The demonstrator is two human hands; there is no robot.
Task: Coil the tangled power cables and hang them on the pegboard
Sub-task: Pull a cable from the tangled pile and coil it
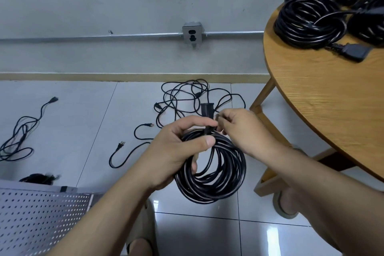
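left hand (174, 151) fingers wrapped round coiled cable (220, 174), just left of tabletop (324, 100). right hand (245, 131) fingers pinching strand at coil top. tangled cables (182, 97) on floor, also left of tabletop.

no text, label, brand or number legible anywhere, none on the grey metal wall socket box (192, 33), the black coiled power cable (230, 164), or the white perforated metal pegboard (41, 214)

Your left hand (178, 151) and right hand (243, 131) make two; one coiled cable (220, 183), one round table (311, 93), one pegboard (41, 214), one outlet box (192, 32).
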